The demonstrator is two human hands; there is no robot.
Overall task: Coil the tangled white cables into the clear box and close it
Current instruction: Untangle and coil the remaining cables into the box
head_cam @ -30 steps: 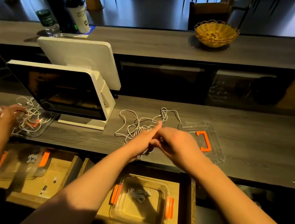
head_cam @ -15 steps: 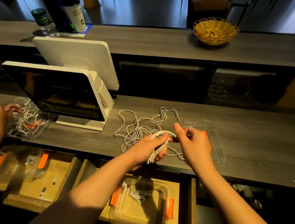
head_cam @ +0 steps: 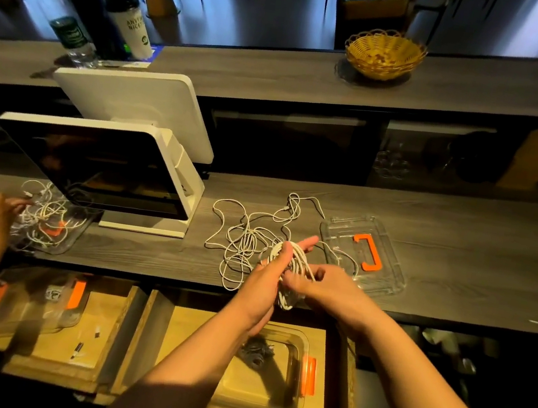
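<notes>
White cable loops (head_cam: 299,263) wrap the left hand (head_cam: 266,277) — right hand (head_cam: 325,286) pinches them; cup (head_cam: 131,27) lettering unreadable.

both forearms extended, left hand (head_cam: 266,272) upright, right hand (head_cam: 325,286) curled just beside it

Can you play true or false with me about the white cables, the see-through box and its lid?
1. The left hand has loops of white cable wound around it. True.
2. The clear lid is snapped onto the clear box. False: the lid lies on the counter, and the box sits open in the drawer below.
3. All the cable is coiled up. False: a loose tangle lies on the counter.
4. The lid has an orange handle. True.
5. The right hand is holding the box. False: its grip is at the cable loops.
</notes>
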